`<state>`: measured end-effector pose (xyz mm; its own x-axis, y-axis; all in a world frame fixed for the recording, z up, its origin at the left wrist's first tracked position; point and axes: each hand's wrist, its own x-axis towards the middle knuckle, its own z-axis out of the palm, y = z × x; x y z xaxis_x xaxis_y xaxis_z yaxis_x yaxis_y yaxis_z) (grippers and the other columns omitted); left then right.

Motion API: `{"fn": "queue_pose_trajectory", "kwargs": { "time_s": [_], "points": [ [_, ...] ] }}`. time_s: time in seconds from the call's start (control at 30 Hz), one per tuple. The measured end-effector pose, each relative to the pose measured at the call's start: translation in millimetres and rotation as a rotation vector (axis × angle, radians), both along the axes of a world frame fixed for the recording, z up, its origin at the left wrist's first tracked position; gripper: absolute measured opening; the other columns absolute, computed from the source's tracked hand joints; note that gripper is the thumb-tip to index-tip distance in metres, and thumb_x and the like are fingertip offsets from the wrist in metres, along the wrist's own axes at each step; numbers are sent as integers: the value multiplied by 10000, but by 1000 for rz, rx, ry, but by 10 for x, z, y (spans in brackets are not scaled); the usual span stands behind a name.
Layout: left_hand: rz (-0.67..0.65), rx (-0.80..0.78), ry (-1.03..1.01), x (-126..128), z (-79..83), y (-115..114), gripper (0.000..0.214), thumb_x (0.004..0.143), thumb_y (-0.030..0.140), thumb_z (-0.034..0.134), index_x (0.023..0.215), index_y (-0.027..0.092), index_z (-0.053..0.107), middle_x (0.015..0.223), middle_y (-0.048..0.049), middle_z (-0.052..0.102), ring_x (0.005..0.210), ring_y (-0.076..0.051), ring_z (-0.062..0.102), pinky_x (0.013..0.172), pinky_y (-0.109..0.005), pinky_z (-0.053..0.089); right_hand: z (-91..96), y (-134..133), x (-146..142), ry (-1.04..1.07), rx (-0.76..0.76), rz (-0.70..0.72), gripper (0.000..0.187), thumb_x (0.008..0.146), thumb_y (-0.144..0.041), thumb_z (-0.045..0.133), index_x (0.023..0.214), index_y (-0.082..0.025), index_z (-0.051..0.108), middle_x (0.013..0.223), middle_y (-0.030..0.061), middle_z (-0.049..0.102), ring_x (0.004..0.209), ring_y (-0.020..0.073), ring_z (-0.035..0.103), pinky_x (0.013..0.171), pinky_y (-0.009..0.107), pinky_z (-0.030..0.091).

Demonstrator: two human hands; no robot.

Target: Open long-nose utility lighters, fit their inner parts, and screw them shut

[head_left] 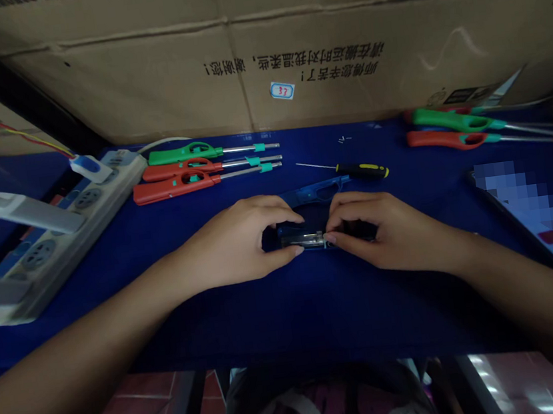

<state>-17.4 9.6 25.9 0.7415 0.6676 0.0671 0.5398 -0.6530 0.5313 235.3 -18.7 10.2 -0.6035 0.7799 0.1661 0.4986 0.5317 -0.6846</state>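
Observation:
A clear fuel tank [305,240] with a metal end lies in a dark blue lighter half-shell on the table between my hands. My left hand [240,241] curves round the shell's left end, its thumb along the near side and its index finger over the far side. At the tank's right end, my right hand [377,228] pinches with thumb and forefinger; any small part between these fingertips is hidden. Just beyond my hands lies another blue lighter shell half [312,192] with a trigger opening. A yellow-and-black screwdriver [363,169] rests farther back, its tip pointing left.
Green and red long-neck lighters [183,185] lie in a row at the back left; several more [449,139] are at the back right. Tiny metal pieces [344,139] lie near the box [140,82]. A power strip [64,226] stands left, a phone [525,223] right.

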Motion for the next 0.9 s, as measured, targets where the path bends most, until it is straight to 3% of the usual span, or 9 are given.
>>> {"fn": "queue_pose_trajectory", "kwargs": {
  "time_s": [0.2,0.53,0.7,0.9],
  "points": [
    [125,-126,-67,19,3,49,270,943,212,555,1110,209,768,1001,-37,738,671,-105,624,576,-220,453,22,11,17,11,26,-5,81,938,-185,617,893,-200,682,877,30,643,767,145,620,696,274,489],
    [176,-346,-128,40,-28,54,245,918,167,578,1077,161,764,926,-40,680,602,-91,640,532,-213,510,1,22,25,13,-11,-66,84,917,-206,630,868,-187,695,867,32,644,732,148,623,685,289,485],
    [153,-386,-176,33,-75,58,229,883,226,671,1081,143,750,968,-41,643,618,-92,671,579,-227,565,-6,3,13,-26,-42,-37,93,928,-208,618,884,-191,699,886,35,644,735,144,624,651,276,481],
    [150,-404,-130,28,-68,72,205,881,230,690,1061,155,754,928,-28,635,620,-87,646,557,-216,522,-10,-1,9,-48,17,-29,85,930,-176,611,898,-185,689,903,34,619,727,133,608,632,269,467]
  ]
}}
